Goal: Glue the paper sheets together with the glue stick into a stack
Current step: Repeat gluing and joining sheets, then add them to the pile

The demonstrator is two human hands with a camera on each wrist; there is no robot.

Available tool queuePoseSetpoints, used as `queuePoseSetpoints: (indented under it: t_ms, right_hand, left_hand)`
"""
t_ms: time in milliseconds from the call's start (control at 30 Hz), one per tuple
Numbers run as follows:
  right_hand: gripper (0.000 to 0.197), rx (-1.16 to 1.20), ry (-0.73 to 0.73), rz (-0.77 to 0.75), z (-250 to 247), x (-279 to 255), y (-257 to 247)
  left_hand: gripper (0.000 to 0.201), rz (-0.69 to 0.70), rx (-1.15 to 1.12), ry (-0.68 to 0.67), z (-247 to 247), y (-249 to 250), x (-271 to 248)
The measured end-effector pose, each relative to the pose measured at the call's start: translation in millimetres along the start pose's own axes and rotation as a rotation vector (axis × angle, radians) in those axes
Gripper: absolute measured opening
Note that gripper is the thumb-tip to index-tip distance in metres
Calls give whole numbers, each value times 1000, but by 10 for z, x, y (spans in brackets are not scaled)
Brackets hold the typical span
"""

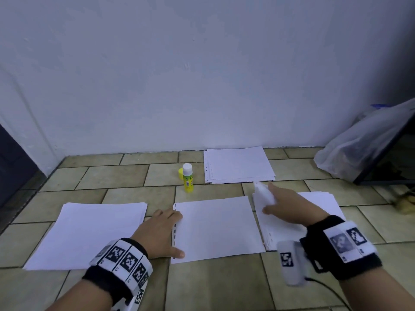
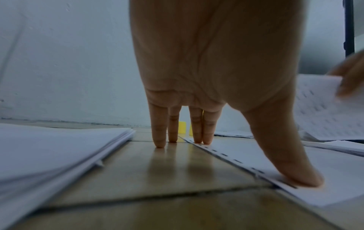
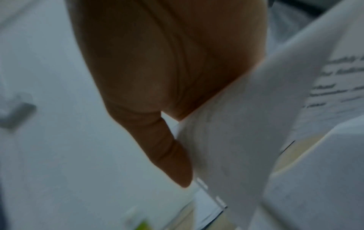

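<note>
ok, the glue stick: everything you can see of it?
The glue stick stands upright on the tiled floor, beyond the middle sheet and left of the far paper stack. Yellow body with a green label, white top; looks like plastic. Its yellow cap is off and sits just behind it. Neither hand touches it.

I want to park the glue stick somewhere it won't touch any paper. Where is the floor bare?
Bare tiles lie left of the glue stick, between the wall and the left pile, and along the near edge below the middle sheet. It is crowded on the right, where the far stack, right hand with its lifted sheet, and right pile sit close.
</note>
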State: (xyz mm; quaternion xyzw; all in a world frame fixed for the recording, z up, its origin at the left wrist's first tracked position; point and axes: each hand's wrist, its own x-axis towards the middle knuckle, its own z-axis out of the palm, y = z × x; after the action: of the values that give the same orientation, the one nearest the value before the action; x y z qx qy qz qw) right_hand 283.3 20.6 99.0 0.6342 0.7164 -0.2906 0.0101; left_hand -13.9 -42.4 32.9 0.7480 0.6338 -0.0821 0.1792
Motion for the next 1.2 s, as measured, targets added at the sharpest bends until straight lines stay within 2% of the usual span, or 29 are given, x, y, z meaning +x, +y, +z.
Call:
queuePoseSetpoints:
  t_ms: [67,133,267,400,567,733,1200]
  right_hand:
    - [65,62,-25,-141,123,-105,-321]
    - [55,42,-127,-234,359,-137,-605]
    - [44,-7,-220,-233,817,13,-938]
    - [64,-88,-228,-193,1037,194,-955]
    - [82,-57,-226,-175,1092,244,-935]
    - [88,-69,-213,-147,1123,266,-966]
    - [90,-51,-203,-130,1106,290,-976]
  left_hand:
    - [98,8,-5,5,17,3,-3]
    - [99,7,-25,12,28,4,-20]
    - [99,7,-46,19,35,-1,-57]
    - [98,15,-74,25,59,-17,-70]
    - [98,20,-102,41,79,-38,-51]
    - [93,14,-128,53,101,-42,-53]
    - [98,22,-110,61,112,-72,-54]
